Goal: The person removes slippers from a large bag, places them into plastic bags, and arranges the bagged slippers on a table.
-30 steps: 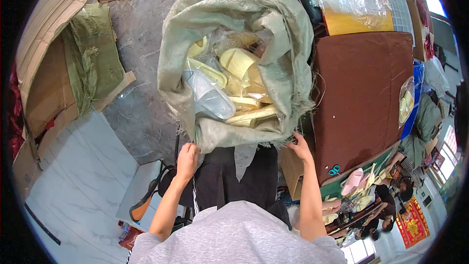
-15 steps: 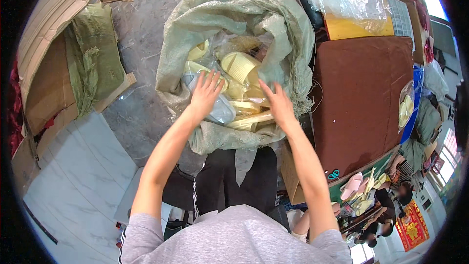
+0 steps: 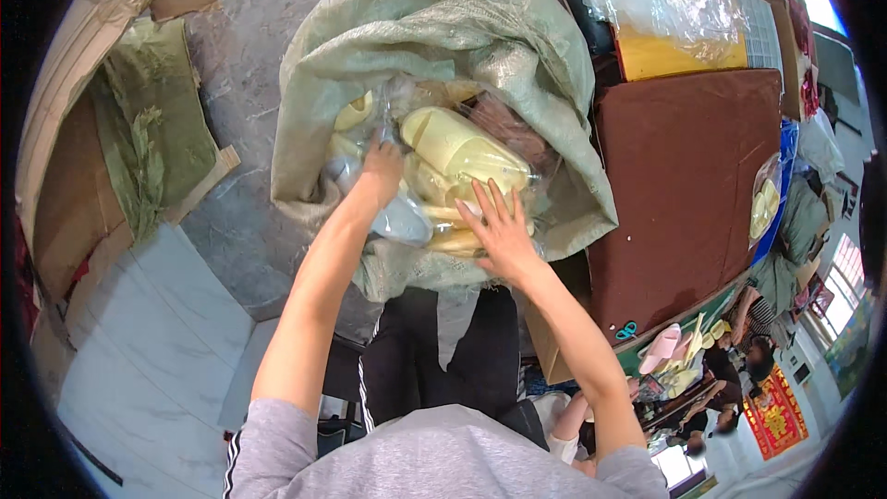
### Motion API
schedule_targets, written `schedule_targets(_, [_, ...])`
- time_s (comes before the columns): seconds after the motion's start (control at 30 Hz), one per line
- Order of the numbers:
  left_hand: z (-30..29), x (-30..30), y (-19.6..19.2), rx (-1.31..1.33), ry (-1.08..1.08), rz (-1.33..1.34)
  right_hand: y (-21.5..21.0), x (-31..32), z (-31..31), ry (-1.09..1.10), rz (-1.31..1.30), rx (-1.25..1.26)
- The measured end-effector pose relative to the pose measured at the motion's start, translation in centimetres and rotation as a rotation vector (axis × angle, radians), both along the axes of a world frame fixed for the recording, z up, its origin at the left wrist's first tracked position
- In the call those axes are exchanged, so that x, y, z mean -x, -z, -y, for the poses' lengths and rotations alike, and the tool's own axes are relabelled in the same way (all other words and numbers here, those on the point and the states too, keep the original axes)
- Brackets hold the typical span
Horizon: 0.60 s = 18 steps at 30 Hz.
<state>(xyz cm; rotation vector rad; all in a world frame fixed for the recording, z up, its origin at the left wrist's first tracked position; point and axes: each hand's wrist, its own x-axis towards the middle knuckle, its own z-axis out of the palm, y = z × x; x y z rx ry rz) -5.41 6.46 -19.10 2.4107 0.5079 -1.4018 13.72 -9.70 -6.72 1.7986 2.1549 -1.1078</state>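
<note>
A large woven sack (image 3: 305, 129) stands wide-mouthed before me, filled with slippers in clear plastic bags. Inside, a pale yellow slipper (image 3: 462, 143) lies uppermost, with more yellow ones beneath it. A grey-blue slipper (image 3: 404, 222) is at the near left, and something brown in plastic (image 3: 508, 125) is at the far right. My left hand (image 3: 382, 176) reaches down among the bags, its fingers curled and partly hidden; what they grip does not show. With fingers spread, my right hand (image 3: 504, 229) rests over the near yellow slippers, holding nothing.
At the right is a brown-covered surface (image 3: 684, 194), with bagged yellow slippers (image 3: 765, 208) at its edge and teal scissors (image 3: 626, 330) near its corner. Cardboard (image 3: 65, 65) and a folded green sack (image 3: 157, 102) stand left. Other people (image 3: 730, 379) sit at the lower right.
My left hand has dipped deeper among the bags, its fingers now curled. My right hand has moved left and nearer me. The sack's mouth has spread and the yellow slipper shows more.
</note>
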Motion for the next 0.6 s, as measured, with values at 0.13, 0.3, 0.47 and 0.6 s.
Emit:
schedule_targets(0.13, [-0.2, 0.0, 1.2, 0.098, -0.043, 0.038, 7.3, -4.1, -2.5, 0.286, 0.127, 0.266])
schedule_targets(0.3, [-1.9, 0.4, 2.5, 0.362, -0.127, -0.004, 9.2, -4.1, -2.7, 0.257, 0.066, 0.183])
schedule_targets(0.47, [-1.2, 1.4, 1.3, 0.328, -0.147, 0.201, 7.0, -2.8, 2.0, 0.425, -0.101, 0.302])
schedule_targets(0.6, [-0.4, 0.3, -1.0, 0.240, -0.091, 0.330, 8.1, -4.2, 1.6, 0.589, -0.348, 0.258])
